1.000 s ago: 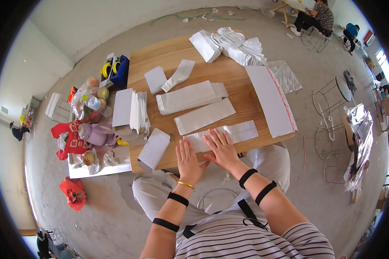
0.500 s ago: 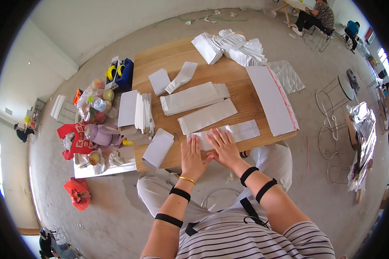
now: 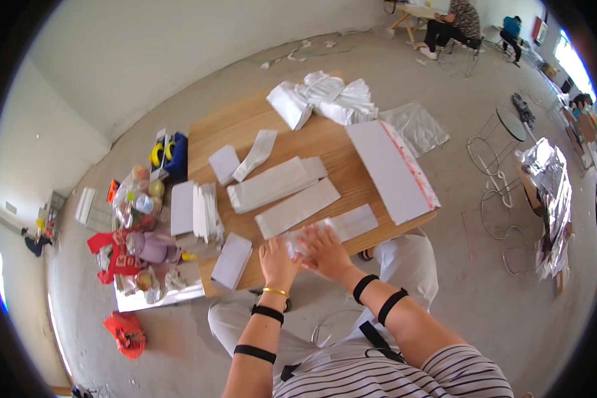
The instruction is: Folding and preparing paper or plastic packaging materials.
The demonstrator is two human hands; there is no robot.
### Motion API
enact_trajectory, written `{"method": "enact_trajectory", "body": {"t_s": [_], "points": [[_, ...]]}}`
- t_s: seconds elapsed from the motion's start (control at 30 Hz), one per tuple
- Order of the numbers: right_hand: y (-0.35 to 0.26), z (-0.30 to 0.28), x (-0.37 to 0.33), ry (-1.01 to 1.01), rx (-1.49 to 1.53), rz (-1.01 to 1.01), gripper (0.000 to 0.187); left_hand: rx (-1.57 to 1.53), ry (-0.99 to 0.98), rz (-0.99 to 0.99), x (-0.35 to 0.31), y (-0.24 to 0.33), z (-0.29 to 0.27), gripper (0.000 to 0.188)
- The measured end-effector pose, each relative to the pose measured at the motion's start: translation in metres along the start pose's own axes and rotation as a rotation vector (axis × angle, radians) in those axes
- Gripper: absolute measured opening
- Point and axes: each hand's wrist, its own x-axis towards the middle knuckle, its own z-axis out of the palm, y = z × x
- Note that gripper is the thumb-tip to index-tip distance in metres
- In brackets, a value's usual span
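A long, flat white paper-like strip (image 3: 357,223), partly glossy, lies along the table's near edge. My right hand (image 3: 326,253) rests palm down on its left part, fingers stretched out and a little blurred. My left hand (image 3: 278,265) is at the strip's left end, fingers extended over the table edge area, thumb close to the right hand. The bit of strip between the hands is partly hidden. Just beyond lie another flat white strip (image 3: 298,208) and a stack of long white strips (image 3: 272,187). Left of my left hand is a white rectangular card stack (image 3: 232,261).
A large white board (image 3: 391,172) with a red-marked edge covers the table's right side. Bundled white sheets (image 3: 325,98) sit at the far edge. At left are upright white pieces (image 3: 202,211), a blue tape holder (image 3: 176,158), and bags of fruit (image 3: 139,199). Stools (image 3: 511,125) stand right.
The whole view has shifted, so the table appears lower and further left. My right hand has slid leftward along the strip, closer to my left hand; the left fingers have drawn back slightly.
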Motion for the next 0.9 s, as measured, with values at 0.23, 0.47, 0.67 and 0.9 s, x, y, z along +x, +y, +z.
{"method": "enact_trajectory", "body": {"t_s": [0.23, 0.47, 0.67, 0.9], "points": [[0.001, -0.001, -0.003, 0.079, 0.089, 0.000, 0.076, -0.125, 0.009, -0.023, -0.001, -0.018, 0.006, 0.024], [0.005, -0.003, -0.004, 0.079, 0.119, 0.010, 0.073, -0.594, 0.300, -0.444, -0.016, -0.049, 0.018, 0.013], [0.003, 0.000, -0.002, 0.046, 0.119, -0.013, 0.075, -1.256, 0.476, -0.948, -0.031, -0.060, 0.027, 0.013], [-0.016, -0.007, 0.009, 0.087, 0.184, -0.063, 0.084, -1.181, 0.395, -0.903, -0.030, -0.060, 0.029, 0.013]]}}
